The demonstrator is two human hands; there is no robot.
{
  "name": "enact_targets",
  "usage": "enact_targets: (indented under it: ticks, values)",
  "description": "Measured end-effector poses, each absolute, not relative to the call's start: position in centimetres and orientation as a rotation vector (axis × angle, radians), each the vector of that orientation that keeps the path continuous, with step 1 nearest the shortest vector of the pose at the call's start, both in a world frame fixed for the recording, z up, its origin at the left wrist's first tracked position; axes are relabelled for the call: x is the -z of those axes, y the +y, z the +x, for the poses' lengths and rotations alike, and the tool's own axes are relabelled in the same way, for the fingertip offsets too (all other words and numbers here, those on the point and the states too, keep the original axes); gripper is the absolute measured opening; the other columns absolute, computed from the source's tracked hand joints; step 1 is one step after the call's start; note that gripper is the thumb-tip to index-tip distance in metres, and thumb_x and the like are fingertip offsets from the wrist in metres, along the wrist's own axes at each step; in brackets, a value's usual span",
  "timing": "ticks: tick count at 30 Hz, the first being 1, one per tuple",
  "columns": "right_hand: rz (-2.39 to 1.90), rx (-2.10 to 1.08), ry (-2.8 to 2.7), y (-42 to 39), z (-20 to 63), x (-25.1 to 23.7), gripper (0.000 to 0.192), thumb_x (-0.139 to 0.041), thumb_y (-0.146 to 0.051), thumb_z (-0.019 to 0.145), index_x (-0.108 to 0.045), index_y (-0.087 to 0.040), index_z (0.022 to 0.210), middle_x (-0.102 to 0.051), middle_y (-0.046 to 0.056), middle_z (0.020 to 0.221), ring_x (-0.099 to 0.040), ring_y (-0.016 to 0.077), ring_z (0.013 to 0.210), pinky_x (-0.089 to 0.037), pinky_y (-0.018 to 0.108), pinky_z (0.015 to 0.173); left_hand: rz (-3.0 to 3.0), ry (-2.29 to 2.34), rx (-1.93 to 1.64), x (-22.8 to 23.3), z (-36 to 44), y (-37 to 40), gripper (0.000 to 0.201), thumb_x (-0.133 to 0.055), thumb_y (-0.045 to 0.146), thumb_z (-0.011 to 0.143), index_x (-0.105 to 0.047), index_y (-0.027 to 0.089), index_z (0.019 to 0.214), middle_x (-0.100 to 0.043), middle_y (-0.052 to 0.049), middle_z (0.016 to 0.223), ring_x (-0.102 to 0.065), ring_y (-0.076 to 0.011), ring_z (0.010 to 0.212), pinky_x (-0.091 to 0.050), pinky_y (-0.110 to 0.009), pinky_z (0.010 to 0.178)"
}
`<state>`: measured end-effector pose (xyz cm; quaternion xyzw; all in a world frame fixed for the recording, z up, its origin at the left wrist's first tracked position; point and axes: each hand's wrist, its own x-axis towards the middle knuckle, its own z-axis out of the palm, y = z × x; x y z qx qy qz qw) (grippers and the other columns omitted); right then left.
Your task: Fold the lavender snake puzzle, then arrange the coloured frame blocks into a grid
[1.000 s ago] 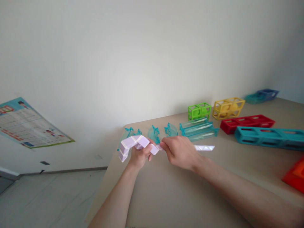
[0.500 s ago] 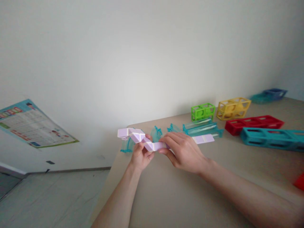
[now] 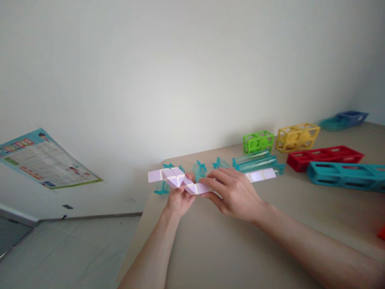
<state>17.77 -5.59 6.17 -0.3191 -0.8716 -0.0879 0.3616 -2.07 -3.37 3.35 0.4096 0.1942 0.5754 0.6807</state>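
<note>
A lilac and white snake puzzle (image 3: pixel 173 177), made of jointed wedge segments, is held above the table between both hands. My left hand (image 3: pixel 180 200) is closed on its bent left part from below. My right hand (image 3: pixel 233 192) pinches the straighter part from above, thumb underneath, and covers several segments. The puzzle's flat left end sticks out past my left hand, and its straight right end shows beyond my right knuckles. Clear teal track pieces (image 3: pixel 255 162) lie just behind the hands, partly hidden by them.
On the beige table (image 3: pixel 210 249) stand a green frame block (image 3: pixel 258 142) and a yellow one (image 3: pixel 297 137) near the wall. Long red (image 3: pixel 325 157) and teal (image 3: pixel 349 175) frames lie to the right. Blue pieces (image 3: pixel 351 118) sit in the far corner. The table's left edge drops to the floor.
The left part of the snake puzzle has turned, so its end segments now lie flatter and show broader faces. Both hands keep their grip in nearly the same place.
</note>
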Motion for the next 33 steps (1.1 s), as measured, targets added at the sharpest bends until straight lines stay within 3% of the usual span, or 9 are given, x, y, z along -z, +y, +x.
enact_targets:
  ticks: [13, 23, 33]
  values:
    - [-0.789, 0.167, -2.276, -5.6, 17.6, -6.3, 0.024, -0.041, -0.028, 0.096, -0.061, -0.015, 0.098, -0.061, 0.008, 0.084, -0.05, 0.0202, 0.078, -0.031, 0.032, 0.068, 1.055, 0.411, -1.186, -3.5, -2.1, -3.6, 0.035, -0.081, 0.041, 0.06, -0.062, 0.02, 0.08, -0.041, 0.004, 0.068, -0.035, -0.006, 0.051, -0.032, -0.015, 0.037]
    - [-0.654, 0.157, -2.307, -6.1, 17.6, -6.5, 0.021, -0.045, -0.028, 0.091, -0.061, -0.014, 0.093, -0.058, 0.007, 0.078, -0.048, 0.021, 0.074, -0.029, 0.033, 0.065, 1.226, 0.319, -1.15, -3.3, -2.7, -3.4, 0.03, -0.082, 0.043, 0.055, -0.069, 0.02, 0.068, -0.046, 0.001, 0.065, -0.042, -0.0079, 0.051, -0.033, -0.018, 0.04]
    - [-0.652, 0.092, -2.354, -6.7, 17.3, -7.0, 0.02, -0.045, -0.026, 0.089, -0.061, -0.014, 0.089, -0.06, 0.007, 0.077, -0.047, 0.0199, 0.07, -0.026, 0.033, 0.064, 1.262, 0.296, -1.073, -3.3, -3.7, -3.4, 0.024, -0.084, 0.038, 0.055, -0.073, 0.022, 0.071, -0.05, 0.0, 0.067, -0.036, -0.0031, 0.042, -0.026, -0.017, 0.034]
